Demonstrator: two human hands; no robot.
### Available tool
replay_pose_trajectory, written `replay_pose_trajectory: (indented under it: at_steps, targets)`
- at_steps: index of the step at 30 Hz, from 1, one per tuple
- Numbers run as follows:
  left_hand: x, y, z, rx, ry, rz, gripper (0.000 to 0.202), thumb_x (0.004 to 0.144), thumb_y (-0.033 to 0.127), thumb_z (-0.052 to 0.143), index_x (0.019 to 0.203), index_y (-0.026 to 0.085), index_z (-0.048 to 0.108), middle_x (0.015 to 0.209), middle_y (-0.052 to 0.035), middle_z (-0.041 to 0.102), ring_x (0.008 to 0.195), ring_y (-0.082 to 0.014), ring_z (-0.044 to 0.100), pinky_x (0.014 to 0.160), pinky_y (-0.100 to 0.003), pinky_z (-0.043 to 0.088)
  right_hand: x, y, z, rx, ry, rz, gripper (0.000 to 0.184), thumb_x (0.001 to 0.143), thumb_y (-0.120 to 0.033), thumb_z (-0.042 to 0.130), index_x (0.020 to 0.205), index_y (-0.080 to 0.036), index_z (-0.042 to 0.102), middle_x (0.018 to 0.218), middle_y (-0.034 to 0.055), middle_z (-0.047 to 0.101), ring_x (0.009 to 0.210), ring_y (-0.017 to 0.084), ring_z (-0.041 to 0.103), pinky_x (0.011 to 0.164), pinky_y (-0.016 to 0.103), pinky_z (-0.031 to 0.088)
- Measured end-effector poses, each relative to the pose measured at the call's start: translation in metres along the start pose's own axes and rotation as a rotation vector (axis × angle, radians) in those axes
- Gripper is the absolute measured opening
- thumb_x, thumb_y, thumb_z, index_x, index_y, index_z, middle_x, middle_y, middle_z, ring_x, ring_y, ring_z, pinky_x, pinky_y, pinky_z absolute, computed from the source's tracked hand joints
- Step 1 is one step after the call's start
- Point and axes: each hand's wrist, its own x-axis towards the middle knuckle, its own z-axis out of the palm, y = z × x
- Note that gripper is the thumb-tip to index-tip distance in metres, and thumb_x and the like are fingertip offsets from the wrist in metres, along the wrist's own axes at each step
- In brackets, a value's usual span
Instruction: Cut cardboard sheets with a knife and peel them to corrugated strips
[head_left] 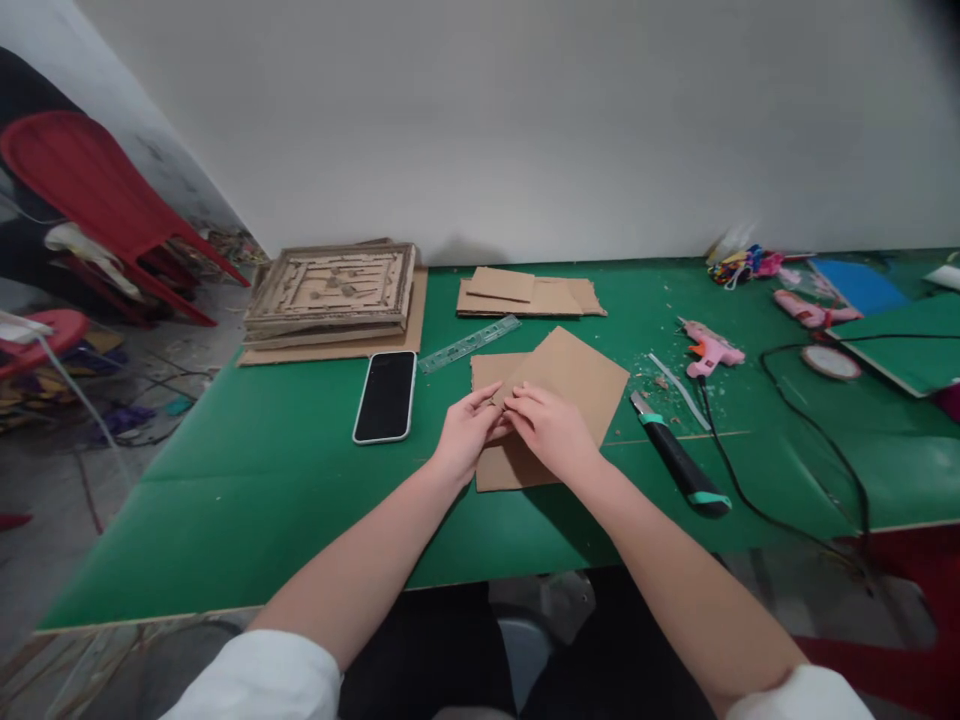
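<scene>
A tilted cardboard sheet [583, 378] is raised over a second cardboard piece [510, 468] that lies on the green table. My left hand [470, 428] pinches the upper sheet's left corner. Right beside it, my right hand [549, 425] grips the same edge, its fingertips almost touching those of the left. The fingers partly hide the corner between them. To the left lies a phone [385, 398] with a dark screen, and behind the hands a clear ruler [471, 343]. A black and teal utility knife [679, 455] rests to the right, its blade end pointing away from me.
A stack of framed cardboard panels [337, 290] stands at the back left, and flat cardboard pieces [525, 293] lie near the wall. On the right are a pink glue gun [712, 350] with a black cable, a glue stick [679, 392], scraps and a tape roll [831, 362].
</scene>
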Motion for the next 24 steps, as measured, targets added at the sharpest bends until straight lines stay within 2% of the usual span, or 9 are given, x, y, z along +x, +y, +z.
replay_pose_trajectory:
  at_steps: [5,8,12,17,22,24]
  targets:
    - [-0.002,-0.001,0.002,0.016,-0.017,0.024,0.046,0.064,0.019,0.065,0.109,0.012,0.057,0.055,0.0072,0.049,0.051,-0.0036,0.048,0.058,-0.020,0.046,-0.003,-0.009,0.004,-0.203,0.078,-0.012,0.017,0.081,-0.014,0.047,0.079,-0.013,0.064,0.093,0.0112,0.068,0.082,0.018,0.064,0.064,0.026,0.051]
    - [-0.006,0.000,0.005,0.021,-0.005,0.043,0.044,0.064,0.019,0.064,0.107,0.012,0.058,0.055,0.0075,0.049,0.050,-0.0034,0.047,0.056,-0.019,0.044,-0.005,-0.015,0.005,-0.287,0.139,-0.039,0.017,0.081,-0.011,0.047,0.078,-0.013,0.063,0.088,0.0104,0.069,0.078,0.017,0.065,0.061,0.024,0.050]
    - [-0.009,0.001,0.009,0.042,0.011,0.059,0.042,0.064,0.019,0.063,0.105,0.011,0.058,0.053,0.0077,0.049,0.048,-0.0036,0.045,0.053,-0.019,0.042,-0.008,-0.015,0.005,-0.254,0.130,-0.007,0.019,0.082,-0.011,0.045,0.078,-0.014,0.063,0.088,0.0105,0.068,0.078,0.017,0.064,0.060,0.024,0.047]
    - [-0.008,0.000,0.008,0.024,0.010,0.013,0.041,0.064,0.018,0.062,0.104,0.011,0.056,0.054,0.0070,0.050,0.048,-0.0040,0.046,0.054,-0.019,0.043,-0.009,-0.012,0.005,-0.219,0.105,0.033,0.018,0.084,-0.014,0.045,0.078,-0.014,0.062,0.080,0.0094,0.067,0.071,0.016,0.063,0.056,0.024,0.043]
    - [-0.009,0.004,0.005,-0.069,-0.026,-0.062,0.039,0.065,0.012,0.058,0.103,0.015,0.054,0.057,0.0064,0.050,0.049,-0.0043,0.048,0.057,-0.021,0.046,-0.008,-0.012,-0.001,-0.266,0.137,-0.053,0.019,0.083,-0.013,0.043,0.079,-0.014,0.061,0.080,0.0076,0.067,0.071,0.015,0.061,0.057,0.024,0.043]
    - [-0.012,0.007,0.004,-0.158,-0.097,-0.101,0.032,0.065,0.009,0.055,0.096,0.017,0.055,0.057,0.0064,0.049,0.050,-0.0049,0.048,0.056,-0.021,0.046,-0.006,-0.011,-0.006,-0.250,0.157,-0.123,0.018,0.083,-0.013,0.044,0.082,-0.014,0.061,0.084,0.0071,0.067,0.077,0.015,0.062,0.061,0.023,0.044]
